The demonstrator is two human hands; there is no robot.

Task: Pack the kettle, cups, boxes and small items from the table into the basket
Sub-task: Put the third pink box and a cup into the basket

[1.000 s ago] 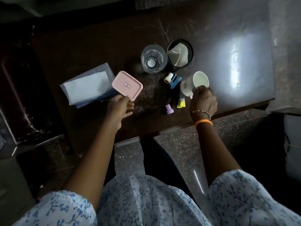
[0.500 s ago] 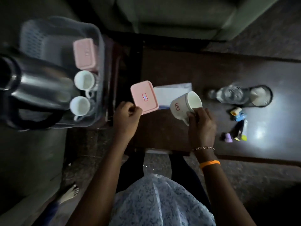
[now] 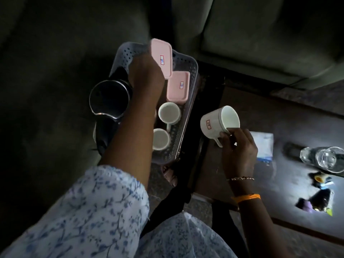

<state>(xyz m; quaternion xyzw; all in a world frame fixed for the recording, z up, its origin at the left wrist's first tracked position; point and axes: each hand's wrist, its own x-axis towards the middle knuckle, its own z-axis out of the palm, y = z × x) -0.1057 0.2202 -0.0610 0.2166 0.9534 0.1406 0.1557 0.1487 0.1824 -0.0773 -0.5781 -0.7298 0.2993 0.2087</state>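
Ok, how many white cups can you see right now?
3. Two cups stand in the basket, one beyond the other; the third cup is held by the right hand above the table. The left arm may hide more.

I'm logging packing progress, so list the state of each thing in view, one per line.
Left hand: holding a pink box above the basket.
Held pink box: lid on, tilted.
Second pink box: in the basket, lid on.
Two small cups: in the basket, empty.
Kettle: in the basket, lid open.
Basket: partly filled.
Right hand: gripping a mug's handle.
Mug: empty, tipped sideways.
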